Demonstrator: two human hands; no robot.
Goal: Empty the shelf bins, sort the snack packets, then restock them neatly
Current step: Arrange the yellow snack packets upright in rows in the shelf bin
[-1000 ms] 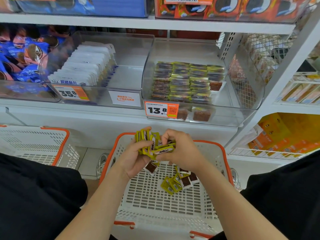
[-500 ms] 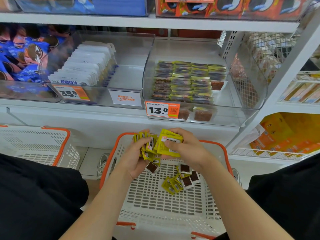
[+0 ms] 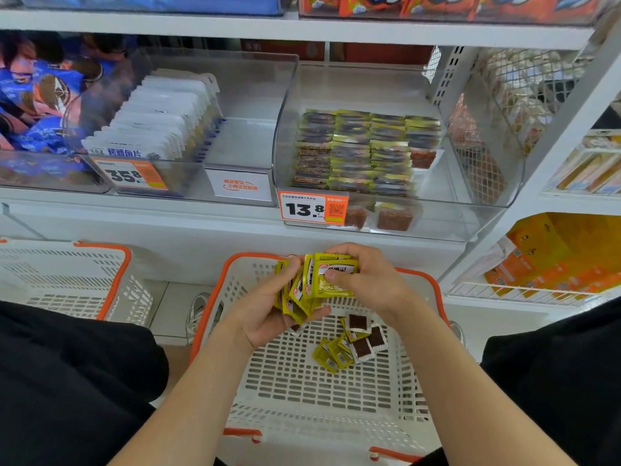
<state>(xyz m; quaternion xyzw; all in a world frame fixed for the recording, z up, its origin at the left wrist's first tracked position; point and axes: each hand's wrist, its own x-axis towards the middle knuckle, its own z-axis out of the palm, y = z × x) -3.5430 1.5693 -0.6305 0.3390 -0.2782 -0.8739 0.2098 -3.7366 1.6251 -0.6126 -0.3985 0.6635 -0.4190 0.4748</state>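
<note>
Packets (image 3: 314, 287) fanned upright, long edges vertical; left hand (image 3: 265, 314) and right hand (image 3: 373, 284) fingers (image 3: 337, 276) grip them.

We're in a shop aisle here: white shelving (image 3: 302, 28) carrying clear bins (image 3: 470, 223) of packaged snacks, orange price tags (image 3: 312, 208) clipped on front, and white-and-orange shopping baskets (image 3: 215, 297) sitting below.

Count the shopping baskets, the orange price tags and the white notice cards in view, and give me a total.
Shopping baskets: 2, left basket and centre basket
Orange price tags: 2, 35.8 tag and 13.8 tag
White notice card: 1
Total: 5
</note>
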